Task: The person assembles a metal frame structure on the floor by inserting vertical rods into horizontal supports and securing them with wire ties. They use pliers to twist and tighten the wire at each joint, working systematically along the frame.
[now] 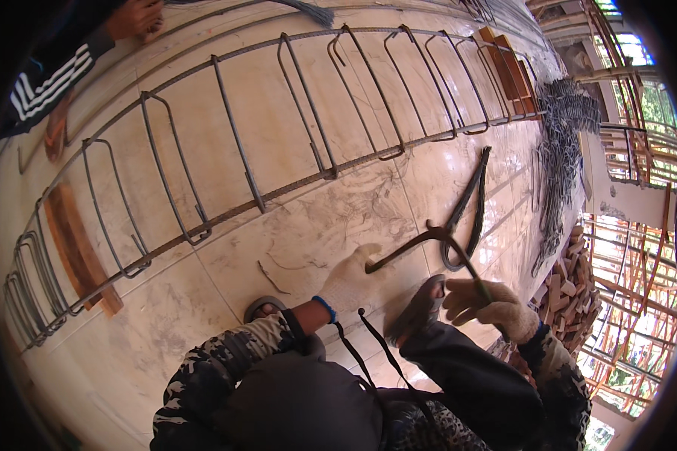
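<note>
A dark pair of long-handled pincers (403,249) hangs spread wide between my two gloved hands, above the tiled floor. My left hand (351,279), in a white glove, is closed at the end of one handle; its fingers are partly blurred. My right hand (496,310), also gloved, has the other handle between thumb and palm, with the fingers loosely curled. Just beyond the pincers, a looped bundle of dark tie wire (474,207) lies on the floor. Farther off stretches a long rebar cage (301,188) with bent stirrups along its bars.
Wooden blocks (83,252) and red-brown blocks (510,71) sit at the cage's ends. Another person's hand (135,16) shows at upper left. Bundled steel (553,180) and a heap of wood pieces (570,282) lie at right. My sandalled foot (416,308) is close below the pincers.
</note>
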A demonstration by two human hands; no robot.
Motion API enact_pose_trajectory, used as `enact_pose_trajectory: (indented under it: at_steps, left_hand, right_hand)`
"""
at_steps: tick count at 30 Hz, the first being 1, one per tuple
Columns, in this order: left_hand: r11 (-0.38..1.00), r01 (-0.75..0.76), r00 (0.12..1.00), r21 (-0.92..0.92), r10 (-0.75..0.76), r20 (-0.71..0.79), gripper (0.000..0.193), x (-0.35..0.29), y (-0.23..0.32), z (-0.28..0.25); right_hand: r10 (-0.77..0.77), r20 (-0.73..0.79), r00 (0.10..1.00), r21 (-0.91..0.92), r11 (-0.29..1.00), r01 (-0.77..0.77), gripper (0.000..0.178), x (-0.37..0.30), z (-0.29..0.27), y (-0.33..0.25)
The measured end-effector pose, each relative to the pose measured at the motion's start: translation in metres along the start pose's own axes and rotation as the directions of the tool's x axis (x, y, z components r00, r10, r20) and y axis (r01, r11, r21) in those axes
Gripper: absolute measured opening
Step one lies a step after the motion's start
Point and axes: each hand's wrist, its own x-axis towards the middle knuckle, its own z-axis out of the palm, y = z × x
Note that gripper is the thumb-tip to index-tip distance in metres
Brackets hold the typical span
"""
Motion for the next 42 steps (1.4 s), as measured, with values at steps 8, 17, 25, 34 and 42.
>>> enact_pose_trajectory:
  at_steps: [8,17,25,34,42]
  left_hand:
    - [0.941,-0.293,0.849,0.169,0.175,0.499,0.067,-0.012,0.038,0.014]
    - [0.552,-0.199,0.556,0.81,0.744,-0.37,0.055,0.009,0.095,-0.092]
    - [0.743,0.066,0.8,0.666,0.359,-0.48,0.045,0.092,0.128,-0.148]
    - [0.932,-0.14,0.783,0.335,0.312,-0.538,0.035,0.117,0.084,-0.154]
    - [0.906,-0.075,0.774,0.417,0.316,-0.548,0.029,0.11,0.109,-0.133]
  right_hand:
    - [-0.273,-0.568,0.776,-0.567,0.813,-0.13,0.031,0.032,-0.032,0.04]
    - [-0.399,-0.391,0.829,-0.817,0.565,-0.113,0.037,0.113,-0.082,0.107]
    - [-0.577,-0.468,0.67,-0.835,0.537,-0.12,0.029,0.176,-0.088,0.192]
    - [-0.607,-0.65,0.457,-0.735,0.655,-0.175,0.023,0.186,-0.053,0.184]
    - [-0.523,-0.852,-0.019,-0.518,0.848,-0.111,0.027,0.18,-0.106,0.193]
